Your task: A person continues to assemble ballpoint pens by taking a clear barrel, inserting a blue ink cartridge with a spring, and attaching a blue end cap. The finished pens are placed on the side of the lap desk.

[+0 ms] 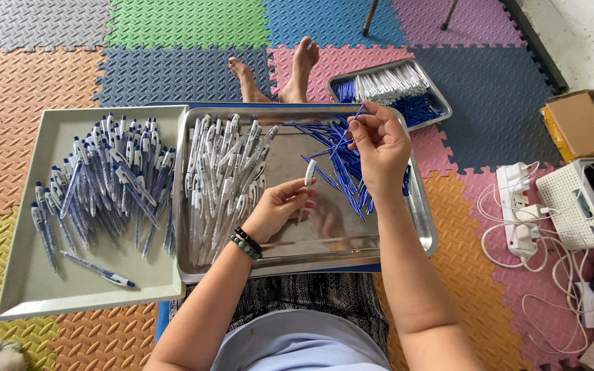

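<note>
My left hand (280, 208) holds an empty white pen barrel (308, 176) upright over a steel tray (421, 237) on my lap. My right hand (378, 144) pinches a thin blue refill (349, 126) above the tray's right half. Under that hand lies a heap of loose blue refills (338, 161). A row of empty white pen barrels (225, 178) fills the tray's left half. A bead bracelet sits on my left wrist.
A grey tray (29, 275) at the left holds several finished blue-and-white pens (104, 185). A second steel tray (436, 98) with white and blue parts lies beyond my feet. At the right are a cardboard box (579, 126), a white basket (572, 206) and a power strip (517, 206) with cables.
</note>
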